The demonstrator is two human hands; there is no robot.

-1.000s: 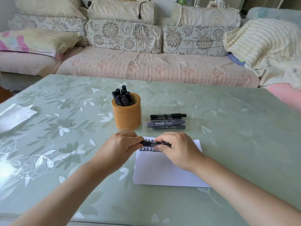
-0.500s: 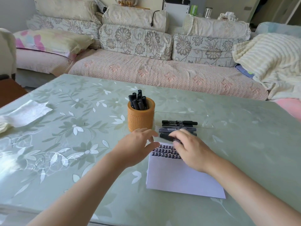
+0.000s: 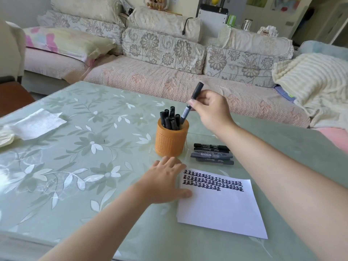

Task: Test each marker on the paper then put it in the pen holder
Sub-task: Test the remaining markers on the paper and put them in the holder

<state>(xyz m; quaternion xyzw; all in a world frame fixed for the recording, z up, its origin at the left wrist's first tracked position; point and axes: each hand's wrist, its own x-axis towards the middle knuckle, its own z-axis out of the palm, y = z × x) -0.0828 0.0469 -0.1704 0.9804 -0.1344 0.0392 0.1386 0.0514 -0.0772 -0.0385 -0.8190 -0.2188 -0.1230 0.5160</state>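
My right hand (image 3: 211, 112) pinches a capped black marker (image 3: 190, 103) near its middle, tilted, with its lower end inside the rim of the orange pen holder (image 3: 170, 142). Several black markers stand in that holder. My left hand (image 3: 163, 182) lies flat on the table with straight fingers, its thumb touching the left edge of the white paper (image 3: 220, 204). Three rows of black test marks run along the paper's top. Several more black markers (image 3: 211, 154) lie in a clear tray right of the holder.
A white tissue (image 3: 35, 123) lies at the table's far left. The green flower-patterned table (image 3: 84, 157) ends just in front of a sofa (image 3: 169, 80) with cushions. A cream blanket (image 3: 310, 81) is heaped at the far right.
My right hand lifted the marker off the paper and carried it up and back to the holder. My left hand let go of the marker and settled flat beside the paper.
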